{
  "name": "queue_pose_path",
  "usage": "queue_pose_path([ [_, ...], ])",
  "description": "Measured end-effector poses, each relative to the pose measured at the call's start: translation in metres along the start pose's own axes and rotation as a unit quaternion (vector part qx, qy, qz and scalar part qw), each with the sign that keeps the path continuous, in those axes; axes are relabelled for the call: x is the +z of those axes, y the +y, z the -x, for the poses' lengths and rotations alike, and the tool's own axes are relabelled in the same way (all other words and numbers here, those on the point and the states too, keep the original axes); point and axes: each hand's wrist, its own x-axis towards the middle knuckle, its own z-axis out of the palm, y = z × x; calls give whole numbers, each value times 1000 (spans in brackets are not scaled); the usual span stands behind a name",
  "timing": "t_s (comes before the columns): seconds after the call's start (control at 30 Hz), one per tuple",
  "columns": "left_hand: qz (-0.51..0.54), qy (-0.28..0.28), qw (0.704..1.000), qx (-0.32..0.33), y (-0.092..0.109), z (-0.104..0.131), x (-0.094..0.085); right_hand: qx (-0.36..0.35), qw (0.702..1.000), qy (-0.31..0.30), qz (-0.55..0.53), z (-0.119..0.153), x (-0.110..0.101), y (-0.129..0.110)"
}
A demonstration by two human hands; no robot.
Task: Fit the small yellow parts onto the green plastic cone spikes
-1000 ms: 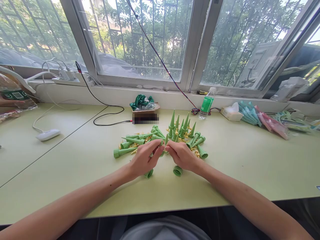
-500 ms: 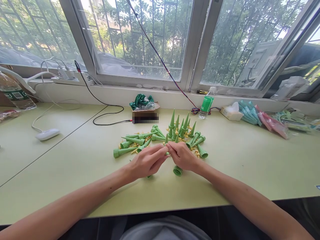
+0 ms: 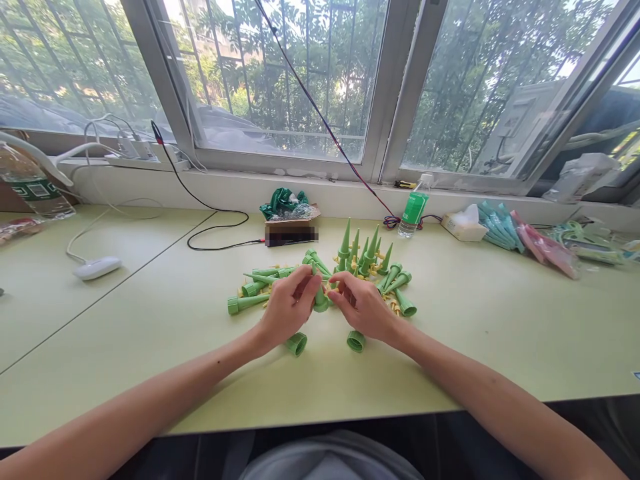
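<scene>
Upright in my left hand (image 3: 286,303) is a green plastic watering spike (image 3: 321,299), its wide capped end down, held between thumb and fingers. Just right of it, my right hand (image 3: 367,307) has thumb and fingertips closed around a small yellow plastic valve (image 3: 329,287), partly hidden by the fingers. Behind the hands, several green spikes with yellow valves stand in a group (image 3: 370,252). More spikes lie in a left pile (image 3: 247,304) and a right pile (image 3: 406,303). Two open-ended green pieces lie near me, one by my left wrist (image 3: 297,344) and one below my right hand (image 3: 355,341).
A small cardboard box with green plastic (image 3: 290,213) sits at the back. To its right are a water bottle (image 3: 414,208), a tissue pack (image 3: 464,227) and bagged items (image 3: 545,250). A white mouse (image 3: 97,268) and cables lie left.
My hands have moved apart from being pressed together. The left hand has shifted left and up with the spike, showing more of it; the right has stayed near its place.
</scene>
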Motion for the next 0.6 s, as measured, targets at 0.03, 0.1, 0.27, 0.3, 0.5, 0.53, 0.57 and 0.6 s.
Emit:
queue_pose_path([
  [0.03, 22, -3, 1000, -19, 0, 0, 0, -5, 1000, -4, 5, 0, 0, 0],
  [0.1, 56, -8, 997, -46, 0, -1, 1, -16, 1000, -13, 16, 0, 0, 1],
  [0.27, 69, -10, 995, -65, 2, -1, 2, -30, 999, -28, 26, 0, -1, 4],
  [0.3, 65, -11, 996, -68, 2, 0, 2, -36, 998, -32, 29, 0, -1, 4],
  [0.5, -46, -15, 999, 17, -1, 1, 0, -62, 995, -59, 52, 1, -1, 5],
  [0.53, -73, -16, 996, 50, -1, 1, -1, -62, 995, -62, 54, 1, -1, 4],
  [0.57, -99, -18, 991, 83, -1, 2, -1, -60, 995, -62, 55, 1, -1, 4],
  [0.6, -120, -19, 986, 118, -1, 2, -2, -58, 995, -62, 55, 1, -1, 3],
])
